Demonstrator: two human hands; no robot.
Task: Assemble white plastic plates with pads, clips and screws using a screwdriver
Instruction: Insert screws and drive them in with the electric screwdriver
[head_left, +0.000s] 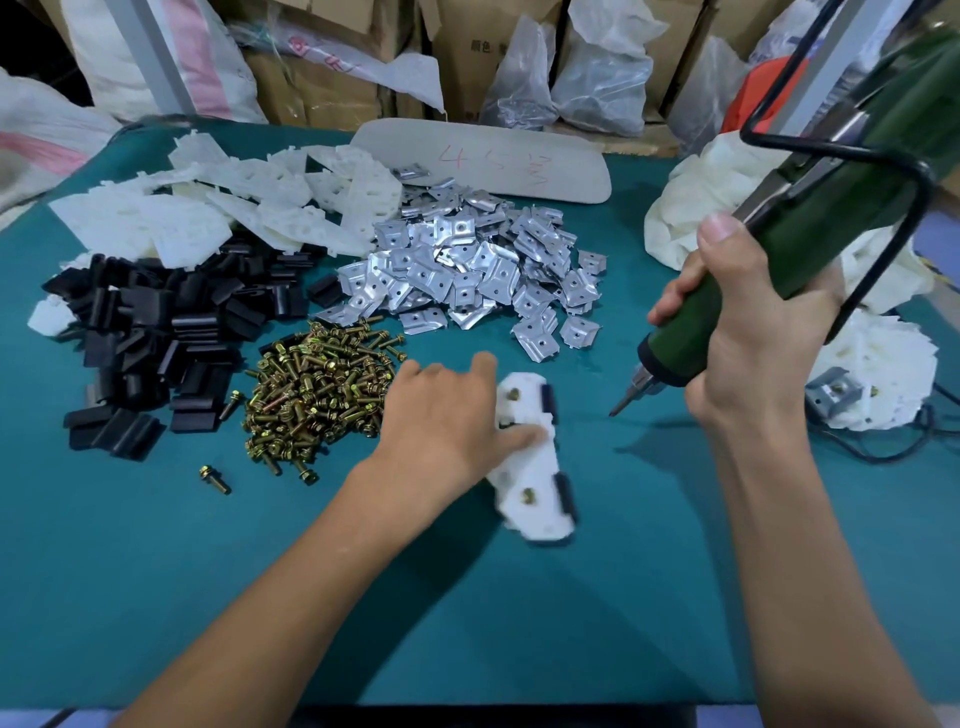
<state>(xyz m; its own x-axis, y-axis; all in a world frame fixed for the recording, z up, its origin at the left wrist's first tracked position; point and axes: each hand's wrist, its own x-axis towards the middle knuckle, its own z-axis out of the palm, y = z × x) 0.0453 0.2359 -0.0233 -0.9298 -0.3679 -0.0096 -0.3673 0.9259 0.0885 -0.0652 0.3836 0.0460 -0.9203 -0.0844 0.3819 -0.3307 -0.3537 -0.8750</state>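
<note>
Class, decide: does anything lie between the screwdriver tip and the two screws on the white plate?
Nothing visible does. Only bare green table lies between the screwdriver and the plate; the left hand presses the plate's middle, leaving both screws uncovered.

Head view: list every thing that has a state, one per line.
white plate: flat on table, two screws in it, black pads on its right edge.
screwdriver: held at a slant, tip clear of the plate.
left hand: fingers straight, one pressing the plate.
right hand: grips the screwdriver.
loose screws: heaped.
metal clips: heaped.
</note>
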